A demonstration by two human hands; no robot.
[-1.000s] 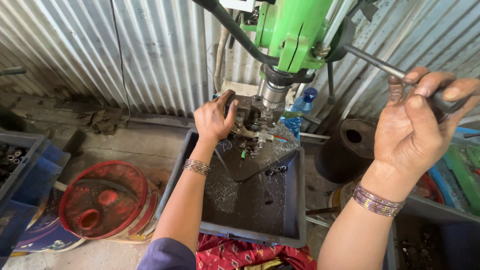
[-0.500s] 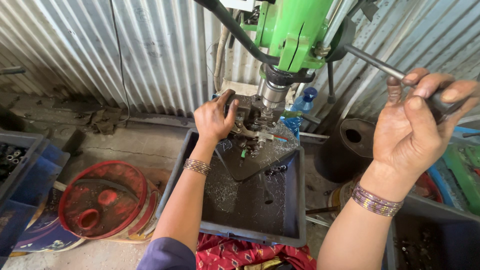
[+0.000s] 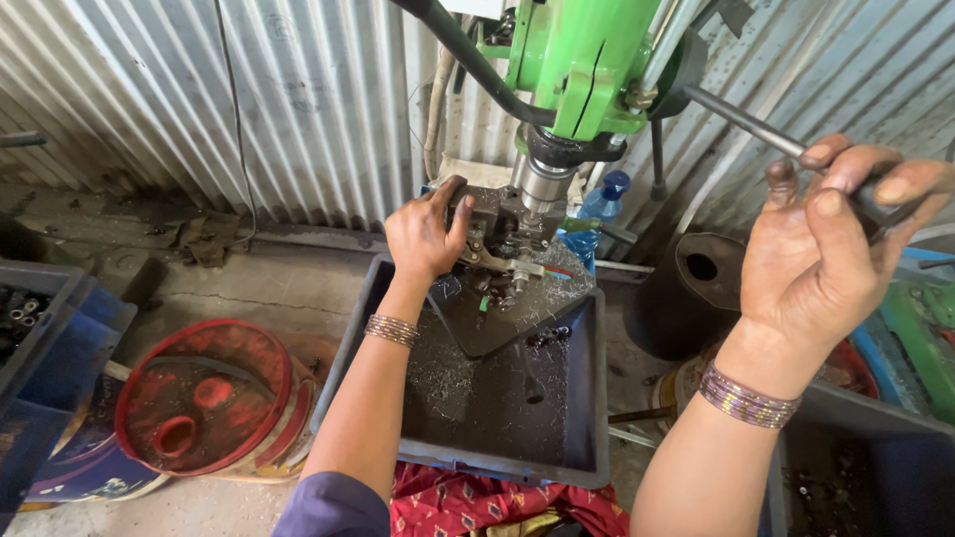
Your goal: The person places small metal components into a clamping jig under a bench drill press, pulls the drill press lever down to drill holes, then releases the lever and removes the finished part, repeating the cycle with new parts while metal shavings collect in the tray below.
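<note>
Two hands share the work: the left hand (image 3: 426,234) steadies the clamp fixture (image 3: 497,239) under the spindle (image 3: 542,184), while the right hand (image 3: 826,249) has its grip closed around the feed lever (image 3: 741,117).

One green drill press (image 3: 582,60) stands in the middle. Below it, one grey tray (image 3: 587,398). Left of the tray, one red lid (image 3: 204,398) and one blue crate (image 3: 60,348). Behind the press, one blue bottle (image 3: 602,209). Two hands, two bangle stacks.
</note>
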